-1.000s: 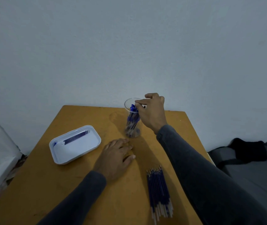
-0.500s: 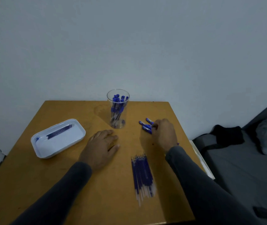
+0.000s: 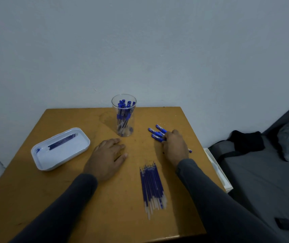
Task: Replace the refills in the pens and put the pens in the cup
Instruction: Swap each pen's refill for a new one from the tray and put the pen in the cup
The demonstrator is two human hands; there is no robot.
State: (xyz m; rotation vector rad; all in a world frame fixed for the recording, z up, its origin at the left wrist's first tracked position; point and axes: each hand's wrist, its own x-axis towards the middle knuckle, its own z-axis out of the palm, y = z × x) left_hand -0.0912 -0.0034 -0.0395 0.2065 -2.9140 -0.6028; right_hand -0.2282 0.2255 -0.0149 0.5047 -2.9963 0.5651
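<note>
Blue-capped pens (image 3: pixel 157 133) lie in a loose pile right of the cup (image 3: pixel 124 115), and my right hand (image 3: pixel 175 146) covers the near end of that pile, fingers curled down over it; whether it has a pen pinched I cannot tell, as the knuckles hide the fingertips. My left hand (image 3: pixel 108 155) rests flat and slack on the table (image 3: pixel 70 199), just in front of the cup, holding nothing.

Step in hand, as I judge it: picking one pen from the pile for refilling. To do it well I single out one barrel with thumb and forefinger and lift it clear without rolling its neighbours toward the table edge right of the cup.

The refills (image 3: pixel 151 185) lie bundled side by side, nearer me than the cup and to its right. The tray (image 3: pixel 40 160), well left of the cup, holds a few dark refills. The cup already stands full of pens; it is tall, clear and likely easy to tip. Nothing blocks the way between pile, refills and cup.
</note>
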